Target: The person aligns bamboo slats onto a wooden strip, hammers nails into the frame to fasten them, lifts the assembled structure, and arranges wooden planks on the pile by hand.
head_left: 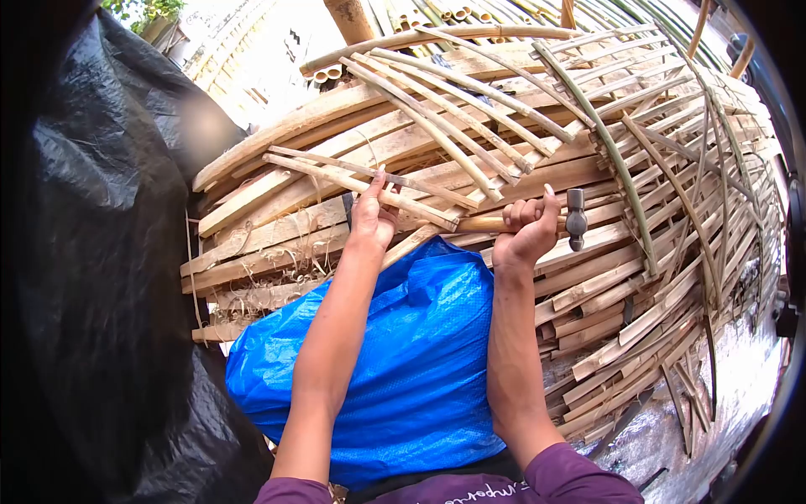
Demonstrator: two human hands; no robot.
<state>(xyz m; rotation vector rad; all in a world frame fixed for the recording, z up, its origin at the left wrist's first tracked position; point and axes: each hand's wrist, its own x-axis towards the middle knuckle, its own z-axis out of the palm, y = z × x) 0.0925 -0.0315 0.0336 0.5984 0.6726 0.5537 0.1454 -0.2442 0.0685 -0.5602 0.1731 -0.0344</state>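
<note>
My left hand (375, 214) is closed on a pair of narrow bamboo strips (420, 209), thumb up along them. The strips lie close together and slant down to the right, their right ends near the hammer's handle. My right hand (529, 228) grips a hammer (576, 220) around its wooden handle, with the metal head sticking out to the right of the fist. The left end of the handle passes beside the strips' ends. Below both hands, a blue tarp sheet (420, 336) covers my lap.
Long wooden planks (277, 239) with curled shavings lie beneath the hands. More bamboo strips (445, 126) rest beyond them. At the right stands a large lattice of split bamboo (672, 210). A black plastic sheet (109, 252) hangs on the left. Cut bamboo poles (462, 14) are stacked behind.
</note>
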